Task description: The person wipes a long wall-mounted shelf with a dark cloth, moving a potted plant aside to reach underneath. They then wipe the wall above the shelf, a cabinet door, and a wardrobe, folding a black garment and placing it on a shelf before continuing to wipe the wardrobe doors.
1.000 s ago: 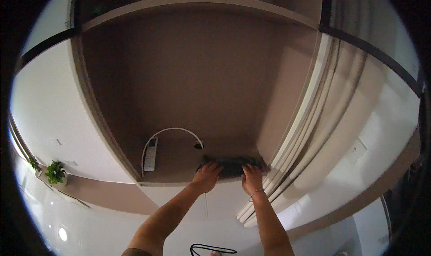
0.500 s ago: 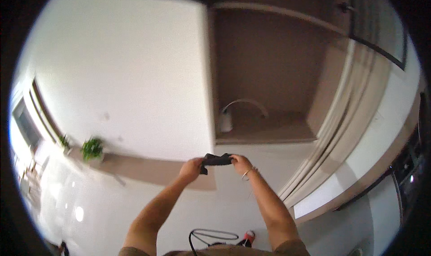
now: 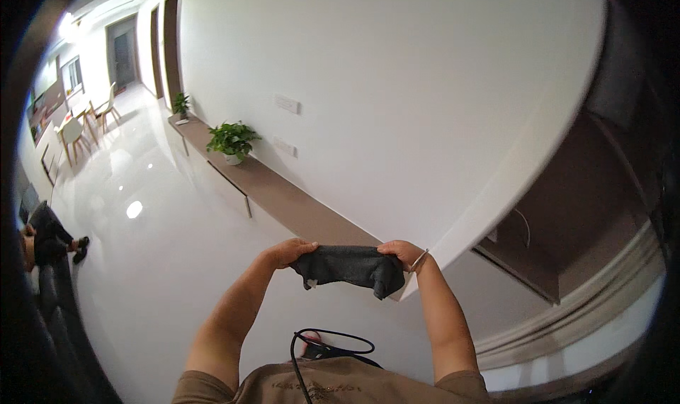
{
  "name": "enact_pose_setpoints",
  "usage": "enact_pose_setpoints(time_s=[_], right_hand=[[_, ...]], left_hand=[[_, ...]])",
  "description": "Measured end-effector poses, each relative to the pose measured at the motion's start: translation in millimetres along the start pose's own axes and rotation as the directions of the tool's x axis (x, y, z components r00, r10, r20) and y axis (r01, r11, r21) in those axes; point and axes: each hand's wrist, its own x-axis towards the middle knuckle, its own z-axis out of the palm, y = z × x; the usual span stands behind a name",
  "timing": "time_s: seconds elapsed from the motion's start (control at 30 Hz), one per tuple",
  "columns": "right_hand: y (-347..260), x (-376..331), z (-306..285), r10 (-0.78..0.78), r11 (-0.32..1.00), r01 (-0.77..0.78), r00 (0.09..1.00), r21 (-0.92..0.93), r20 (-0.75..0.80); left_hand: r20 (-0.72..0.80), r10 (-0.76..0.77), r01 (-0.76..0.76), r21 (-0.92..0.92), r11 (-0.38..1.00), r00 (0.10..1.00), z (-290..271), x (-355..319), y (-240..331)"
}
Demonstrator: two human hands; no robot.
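nearest, at the lower edge, is a brown short-sleeved shirt (image 3: 347, 383) on the person's body, with a thin black looped cable (image 3: 333, 330) standing out in front of it. beyond that, both bare arms reach forward, and a dark grey soft cloth piece (image 3: 347, 268) hangs between the hands, held up above the floor, its top edge drawn nearly straight and its lower edge uneven, with a small pale tag (image 3: 310, 284) near the left end. the left hand (image 3: 292, 252) is closed in a pinch on the upper left corner, thumb along the edge; the right hand (image 3: 402, 254) pinches the upper right corner likewise, a thin light-coloured bracelet (image 3: 419, 260) on its wrist. further out is a glossy pale floor (image 3: 177, 276). to the right, a brown open cabinet recess (image 3: 588, 198) holds a thin white curved cable (image 3: 527, 228), with beige curtain folds (image 3: 602, 305) beside it. to the left, part of a person (image 3: 53, 247) shows on a black sofa (image 3: 60, 312). along the white wall (image 3: 425, 106) runs a long brown-topped low ledge (image 3: 283, 197), bearing a bushy green plant in a white pot (image 3: 232, 139) and, farther along, a smaller green plant (image 3: 181, 104). farthest are white chairs with wooden legs (image 3: 73, 131) and a grey door (image 3: 122, 53).
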Motion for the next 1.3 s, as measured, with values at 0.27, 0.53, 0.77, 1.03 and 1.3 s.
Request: enact_pose_setpoints(time_s=[0.27,0.53,0.77,1.03,1.3], right_hand=[[-30.3,165.3,25.9,0.055,0.990,-0.016,0.958,-0.139,0.280],[-8.8,362.0,80.9,0.166,0.980,-0.150,0.978,-0.127,0.127],[-16.5,485.0,226.5,0.164,0.915,-0.250,0.948,0.317,0.273],[-94.1,595.7,334.8,-0.028,0.947,-0.048,0.973,0.318,0.230],[-170.7,710.2,424.6,-0.037,0.935,-0.081,0.946,0.346,0.322]], left_hand=[[0.001,0.071,-0.064,-0.426,0.903,0.997,-154.3,26.7,-36.1],[-0.644,-0.109,0.102,-0.049,0.994,0.757,-247.5,56.7,-52.2],[-0.592,0.082,-0.098,0.005,0.995,0.802,-291.9,82.2,-91.2],[-0.513,0.230,-0.358,-0.166,0.919,0.827,-466.6,62.3,-98.8],[-0.740,0.104,-0.403,-0.238,0.884,0.664,-643.3,20.2,-97.5]])
